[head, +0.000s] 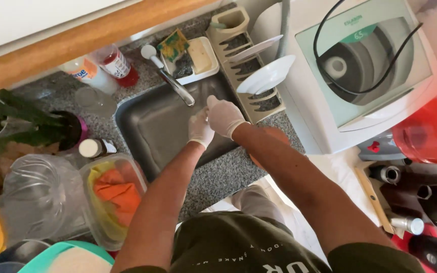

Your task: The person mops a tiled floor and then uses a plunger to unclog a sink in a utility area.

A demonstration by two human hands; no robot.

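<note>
Hands: left hand (200, 127) and right hand (224, 117), both in pale gloves, meet over the sink (142, 132), just below the tap (174, 83).
Fingers: both sets curl inward against each other; whether they grip anything cannot be told, nothing shows between them.
Progress: judging by the layout, washing looks partly done; two white plates (266, 76) already stand in the rack (238, 50), while the sink basin shows no dishes and no running water is visible.
Left to do: unclear; no dirty item shows near the hands.
Sink: dark metal, set in the speckled worktop (218, 174), apparently empty.
Soap tray (207, 56): white, behind the tap, holds a yellow-green sponge (173, 45), a dark scouring pad and a pale bar of soap.
Rack: beige, right of the sink, holds the plates; its end cup holds something thin, too small to tell.
Tub (94, 199): clear plastic, left of the left arm, holds orange and yellow cloths (117, 194).
Bottles (108, 66): two, behind the sink, one with red liquid.
Washer (365, 71): white top-loader right of the rack, lid shut, a black cable lying on it.
</note>
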